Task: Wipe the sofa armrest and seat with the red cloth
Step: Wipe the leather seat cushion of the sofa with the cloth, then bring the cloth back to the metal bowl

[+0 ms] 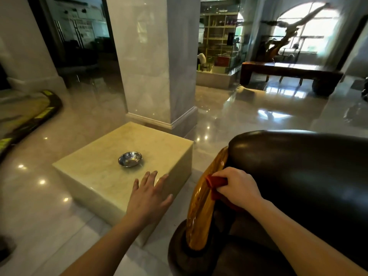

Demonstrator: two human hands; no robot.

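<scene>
Right forearm: enters from the lower right edge, reaching forward over the sofa so the wrist sits above the armrest.
Right hand [239, 188]: fingers curled tight around the red cloth [216, 183], bunched into a wad; judged so that pressure goes through a thick pad rather than a loose flap.
Red cloth position: pressed against the inner side of the wooden armrest trim [203, 208], where the glossy wood meets the dark leather armrest [298, 156]; part of it trails under the palm.
Left hand [151, 194]: flat, fingers spread, holding nothing; it hovers over the near corner of the marble tabletop [95, 176], probably for balance. Contact with the stone cannot be told.
Steel bowl [130, 159]: on the tabletop, well apart from both hands, not involved.
Seat [249, 261]: dark, low in frame, mostly shadowed.
Stage (judgement): armrest wipe in hand; seat not yet reached.
</scene>
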